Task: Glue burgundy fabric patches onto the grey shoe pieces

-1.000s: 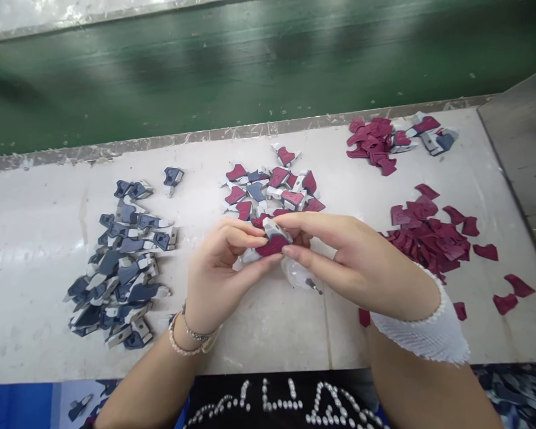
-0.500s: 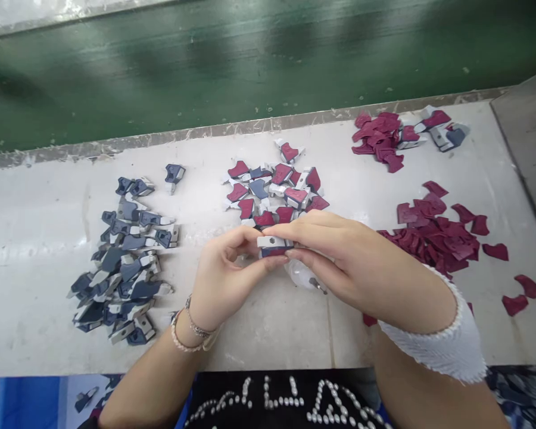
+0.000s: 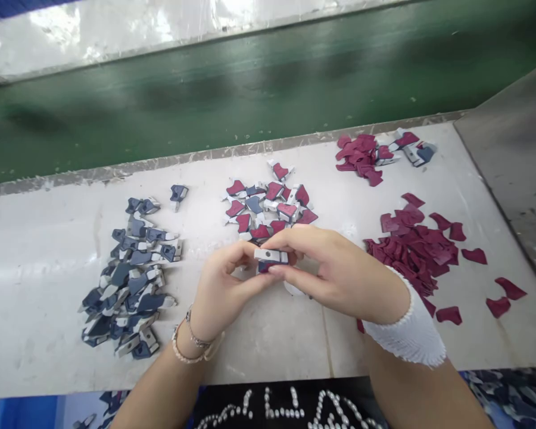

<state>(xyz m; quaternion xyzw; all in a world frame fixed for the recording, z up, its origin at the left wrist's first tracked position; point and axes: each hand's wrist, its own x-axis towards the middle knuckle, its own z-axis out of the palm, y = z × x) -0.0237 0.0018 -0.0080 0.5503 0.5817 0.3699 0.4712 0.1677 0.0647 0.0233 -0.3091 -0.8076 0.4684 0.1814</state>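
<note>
Between my two hands is a small grey-and-navy plastic part [image 3: 271, 256] with a hole in its pale side and a maroon piece along its lower edge. My left hand [image 3: 226, 280] pinches its left end between thumb and fingers. From the right, my right hand [image 3: 335, 271] grips the other end, thumb below and fingers above. Just beyond my fingers lies a cluster of similar parts [image 3: 272, 205], most with maroon faces. Under my right hand a clear rounded object [image 3: 293, 289] is mostly hidden.
Navy-and-grey parts [image 3: 129, 280] form a pile at left. Loose maroon pieces [image 3: 417, 247] lie at right, with a smaller maroon heap [image 3: 360, 154] behind them. A green wall [image 3: 250, 89] borders the white table [image 3: 49, 286]; a metal panel [image 3: 513, 143] stands at right.
The view has shifted, so the table sits lower in it. Both hands still hold the part, which is turned slightly; my right hand's fingers have shifted a little on it.
</note>
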